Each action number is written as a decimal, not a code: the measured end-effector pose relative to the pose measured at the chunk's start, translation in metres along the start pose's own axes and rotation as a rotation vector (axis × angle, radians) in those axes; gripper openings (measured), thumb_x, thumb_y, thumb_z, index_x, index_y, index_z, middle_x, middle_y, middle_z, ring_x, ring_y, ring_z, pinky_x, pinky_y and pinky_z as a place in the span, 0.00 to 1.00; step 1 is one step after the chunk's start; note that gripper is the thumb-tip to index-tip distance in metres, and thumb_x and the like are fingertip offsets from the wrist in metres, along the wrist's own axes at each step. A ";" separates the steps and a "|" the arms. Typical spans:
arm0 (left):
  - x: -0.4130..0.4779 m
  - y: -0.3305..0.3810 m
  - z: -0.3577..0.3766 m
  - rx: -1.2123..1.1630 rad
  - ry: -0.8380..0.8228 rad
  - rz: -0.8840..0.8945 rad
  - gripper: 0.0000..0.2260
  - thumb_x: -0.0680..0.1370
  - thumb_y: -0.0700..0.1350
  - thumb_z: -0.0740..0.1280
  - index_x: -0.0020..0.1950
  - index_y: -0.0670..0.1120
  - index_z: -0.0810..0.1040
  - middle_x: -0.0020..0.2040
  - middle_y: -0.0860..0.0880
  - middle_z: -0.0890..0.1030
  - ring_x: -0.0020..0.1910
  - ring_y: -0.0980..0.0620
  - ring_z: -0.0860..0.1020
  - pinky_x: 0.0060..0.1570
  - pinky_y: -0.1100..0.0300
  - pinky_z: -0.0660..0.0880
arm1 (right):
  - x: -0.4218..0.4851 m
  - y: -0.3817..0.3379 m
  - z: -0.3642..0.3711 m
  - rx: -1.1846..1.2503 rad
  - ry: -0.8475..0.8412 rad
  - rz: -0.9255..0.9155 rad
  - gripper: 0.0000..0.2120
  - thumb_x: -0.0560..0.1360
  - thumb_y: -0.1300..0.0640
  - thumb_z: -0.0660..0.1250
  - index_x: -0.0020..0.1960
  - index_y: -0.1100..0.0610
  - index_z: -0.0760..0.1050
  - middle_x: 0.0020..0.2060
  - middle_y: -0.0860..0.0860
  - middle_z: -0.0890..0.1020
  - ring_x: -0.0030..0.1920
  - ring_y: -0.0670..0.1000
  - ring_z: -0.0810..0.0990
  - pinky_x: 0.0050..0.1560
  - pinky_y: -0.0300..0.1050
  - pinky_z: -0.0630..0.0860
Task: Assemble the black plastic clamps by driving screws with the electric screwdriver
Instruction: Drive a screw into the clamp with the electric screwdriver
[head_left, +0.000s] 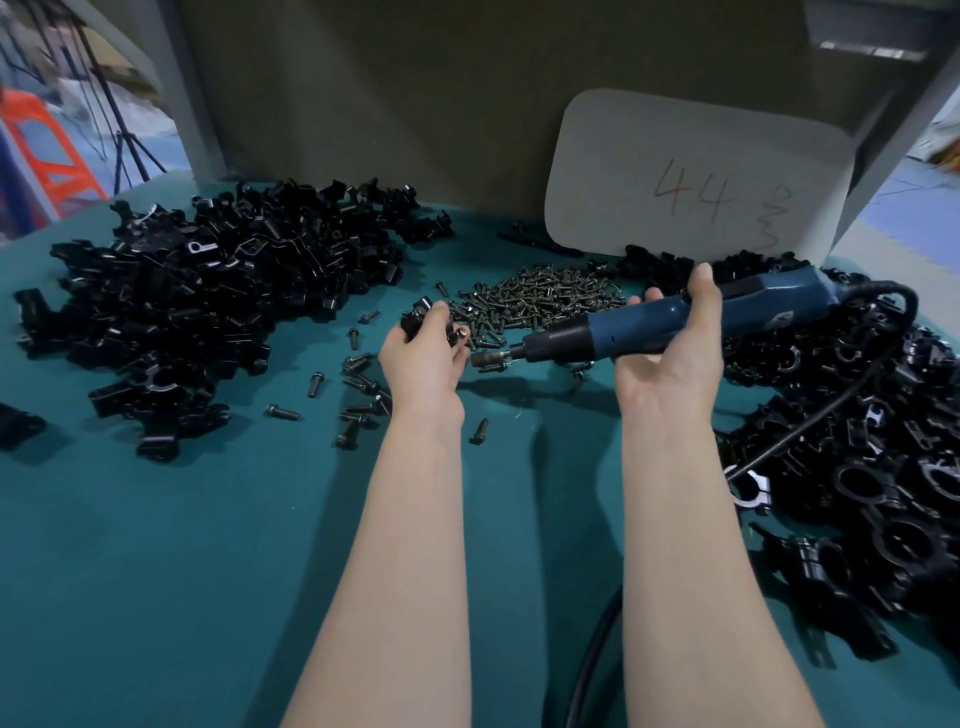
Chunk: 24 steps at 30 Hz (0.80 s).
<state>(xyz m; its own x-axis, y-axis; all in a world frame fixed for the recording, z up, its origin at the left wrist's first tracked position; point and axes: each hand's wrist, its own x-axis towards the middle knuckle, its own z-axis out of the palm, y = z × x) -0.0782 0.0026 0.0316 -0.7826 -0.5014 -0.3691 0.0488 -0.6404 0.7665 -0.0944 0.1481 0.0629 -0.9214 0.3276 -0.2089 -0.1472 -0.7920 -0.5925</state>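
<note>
My left hand (423, 358) grips a black plastic clamp (418, 317) above the teal table, with a screw head showing at its fingertips. My right hand (670, 358) holds the blue electric screwdriver (649, 325) level, fingers curled round its body. The tool's bit (491, 358) points left and ends just beside my left hand's fingers. A heap of dark screws (535, 301) lies just behind both hands.
A big pile of black clamp parts (208, 291) covers the table's left. More black clamps (857, 467) are heaped at the right, with the screwdriver's black cable (810, 426) across them. Loose screws (358, 395) lie near my left wrist. A white card marked 44 (696, 176) leans at the back.
</note>
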 end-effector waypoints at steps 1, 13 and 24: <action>0.000 0.000 0.000 0.005 0.004 0.004 0.06 0.79 0.43 0.67 0.43 0.46 0.73 0.47 0.46 0.78 0.49 0.48 0.80 0.51 0.59 0.79 | 0.000 0.000 -0.001 -0.017 -0.002 -0.004 0.15 0.73 0.53 0.73 0.55 0.55 0.71 0.51 0.52 0.79 0.50 0.50 0.81 0.47 0.45 0.79; 0.001 0.000 0.000 0.043 0.025 0.063 0.06 0.79 0.44 0.66 0.44 0.45 0.73 0.48 0.44 0.79 0.46 0.49 0.80 0.43 0.64 0.78 | -0.005 0.003 0.001 -0.172 -0.153 -0.015 0.20 0.72 0.55 0.71 0.63 0.52 0.73 0.48 0.48 0.77 0.52 0.50 0.77 0.62 0.51 0.73; -0.001 0.000 -0.001 0.051 0.018 0.065 0.06 0.79 0.43 0.66 0.43 0.46 0.73 0.48 0.44 0.78 0.46 0.49 0.78 0.45 0.63 0.78 | -0.002 -0.005 -0.003 -0.520 -0.122 -0.115 0.23 0.72 0.45 0.71 0.64 0.49 0.72 0.50 0.38 0.78 0.45 0.33 0.74 0.54 0.39 0.64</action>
<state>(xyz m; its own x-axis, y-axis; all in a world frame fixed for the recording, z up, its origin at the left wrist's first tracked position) -0.0771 0.0023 0.0311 -0.7673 -0.5518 -0.3268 0.0670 -0.5757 0.8149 -0.0910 0.1527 0.0636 -0.9495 0.3101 -0.0469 -0.0803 -0.3851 -0.9194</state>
